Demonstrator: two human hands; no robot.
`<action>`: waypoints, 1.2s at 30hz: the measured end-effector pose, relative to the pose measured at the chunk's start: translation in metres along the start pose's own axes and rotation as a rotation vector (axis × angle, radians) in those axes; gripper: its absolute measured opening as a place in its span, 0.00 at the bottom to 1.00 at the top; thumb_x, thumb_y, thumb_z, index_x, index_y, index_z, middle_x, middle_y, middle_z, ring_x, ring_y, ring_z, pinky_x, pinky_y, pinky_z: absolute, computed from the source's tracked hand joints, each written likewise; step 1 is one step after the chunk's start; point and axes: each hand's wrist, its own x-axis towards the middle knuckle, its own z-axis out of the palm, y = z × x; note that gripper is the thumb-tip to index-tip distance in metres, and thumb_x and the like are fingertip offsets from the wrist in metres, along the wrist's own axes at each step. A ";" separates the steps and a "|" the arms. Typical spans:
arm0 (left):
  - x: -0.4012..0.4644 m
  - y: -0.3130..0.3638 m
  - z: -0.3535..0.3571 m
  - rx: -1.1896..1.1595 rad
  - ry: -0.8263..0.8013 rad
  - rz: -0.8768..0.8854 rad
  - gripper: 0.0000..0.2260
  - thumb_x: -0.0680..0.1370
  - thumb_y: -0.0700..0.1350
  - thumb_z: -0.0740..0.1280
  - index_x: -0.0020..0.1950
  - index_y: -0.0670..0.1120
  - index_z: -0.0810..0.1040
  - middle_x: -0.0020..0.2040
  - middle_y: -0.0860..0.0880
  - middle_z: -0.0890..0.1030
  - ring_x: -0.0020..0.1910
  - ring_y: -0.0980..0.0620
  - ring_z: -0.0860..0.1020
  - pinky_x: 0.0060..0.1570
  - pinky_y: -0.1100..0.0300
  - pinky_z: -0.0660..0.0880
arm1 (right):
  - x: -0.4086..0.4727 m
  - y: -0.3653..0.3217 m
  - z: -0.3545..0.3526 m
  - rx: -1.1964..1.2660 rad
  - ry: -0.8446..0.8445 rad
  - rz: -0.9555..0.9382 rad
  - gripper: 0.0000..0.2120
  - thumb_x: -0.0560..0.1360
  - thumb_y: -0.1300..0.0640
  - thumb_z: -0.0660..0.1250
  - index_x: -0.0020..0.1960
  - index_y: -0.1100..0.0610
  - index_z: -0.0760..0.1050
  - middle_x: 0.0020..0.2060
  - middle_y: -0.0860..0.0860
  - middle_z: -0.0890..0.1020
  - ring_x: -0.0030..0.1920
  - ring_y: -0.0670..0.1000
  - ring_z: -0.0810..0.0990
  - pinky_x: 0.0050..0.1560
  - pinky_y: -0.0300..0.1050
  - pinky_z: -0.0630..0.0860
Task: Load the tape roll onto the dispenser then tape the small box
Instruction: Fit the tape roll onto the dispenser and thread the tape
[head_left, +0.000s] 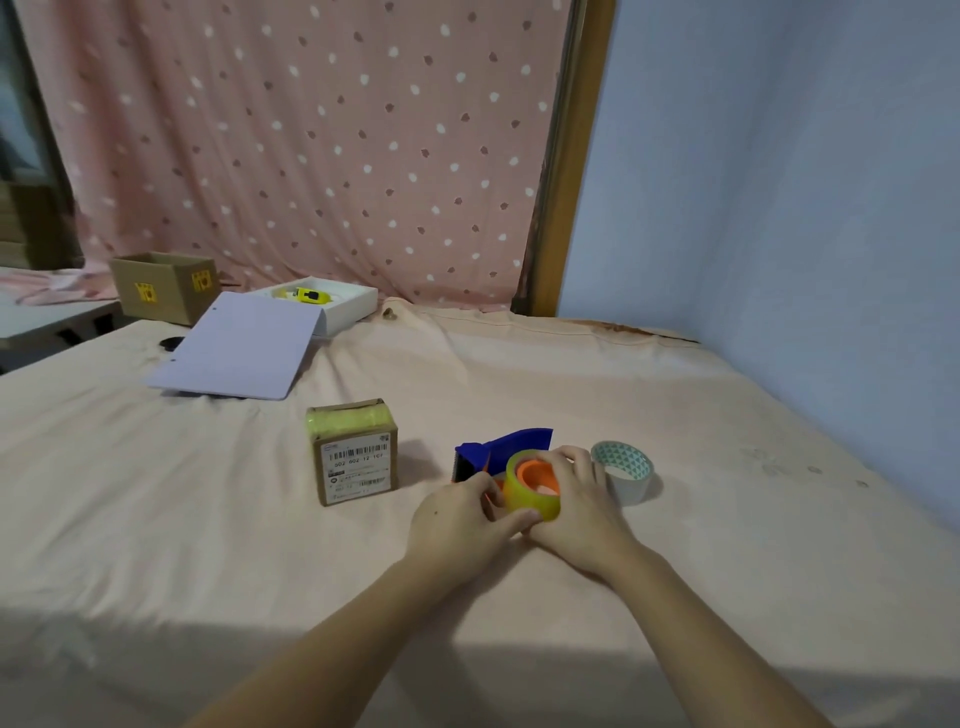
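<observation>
Head view: left hand (460, 519) and right hand (576, 499) both closed around tape roll (535, 486), seating it on dispenser (506, 447) mid-bed. Loading looks nearly done. Small box (356, 457) just left, apparently untaped by this roll.

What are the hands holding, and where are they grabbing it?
Both hands hold the yellow tape roll on the blue dispenser: the left hand at its near-left edge, the right hand over its right side.
</observation>
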 end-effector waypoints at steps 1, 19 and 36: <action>0.000 0.001 0.002 -0.002 0.019 -0.009 0.22 0.68 0.73 0.66 0.45 0.55 0.77 0.38 0.56 0.82 0.41 0.56 0.80 0.39 0.57 0.75 | -0.001 0.000 0.000 0.000 0.001 0.000 0.39 0.62 0.37 0.68 0.71 0.37 0.59 0.69 0.43 0.62 0.70 0.52 0.63 0.68 0.55 0.70; 0.013 -0.014 -0.009 -0.229 -0.075 -0.038 0.07 0.79 0.49 0.69 0.45 0.50 0.85 0.39 0.55 0.85 0.41 0.57 0.81 0.42 0.59 0.76 | 0.001 -0.006 -0.010 -0.017 -0.064 0.033 0.49 0.61 0.39 0.69 0.79 0.43 0.55 0.67 0.44 0.61 0.71 0.52 0.62 0.69 0.52 0.70; 0.010 -0.026 0.000 -0.279 0.112 -0.073 0.06 0.77 0.45 0.70 0.39 0.51 0.80 0.38 0.53 0.83 0.34 0.58 0.77 0.37 0.61 0.69 | -0.012 0.028 -0.038 0.235 -0.170 0.045 0.56 0.58 0.42 0.81 0.79 0.41 0.55 0.73 0.44 0.67 0.71 0.47 0.70 0.72 0.52 0.71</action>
